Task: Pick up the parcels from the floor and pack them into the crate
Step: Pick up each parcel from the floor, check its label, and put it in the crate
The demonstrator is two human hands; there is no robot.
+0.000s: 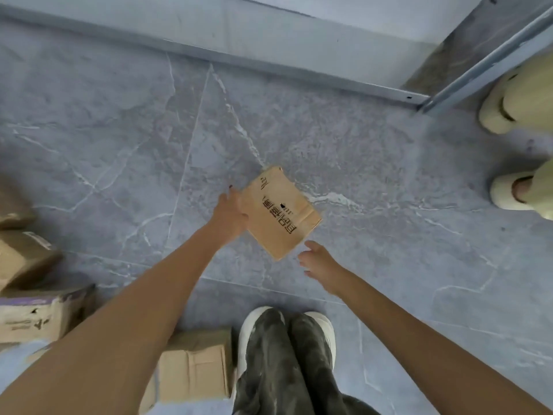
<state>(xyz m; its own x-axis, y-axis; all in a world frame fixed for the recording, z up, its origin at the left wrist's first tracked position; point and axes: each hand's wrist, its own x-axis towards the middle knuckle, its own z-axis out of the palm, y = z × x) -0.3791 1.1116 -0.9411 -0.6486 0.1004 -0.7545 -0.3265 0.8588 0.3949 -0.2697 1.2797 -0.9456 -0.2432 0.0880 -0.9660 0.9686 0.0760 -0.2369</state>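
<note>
One parcel slants lengthwise from far-left to near-right.

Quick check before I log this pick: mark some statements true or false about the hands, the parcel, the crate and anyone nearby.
1. The left hand holds the printed parcel by its edge. True.
2. The right hand grips it too. False: it is open beside the near corner, not gripping.
3. The crate is in view. False: none shows.
4. Other parcels wait at the left. True.
5. Nobody else is near. False: slippered feet stand at the right.
</note>
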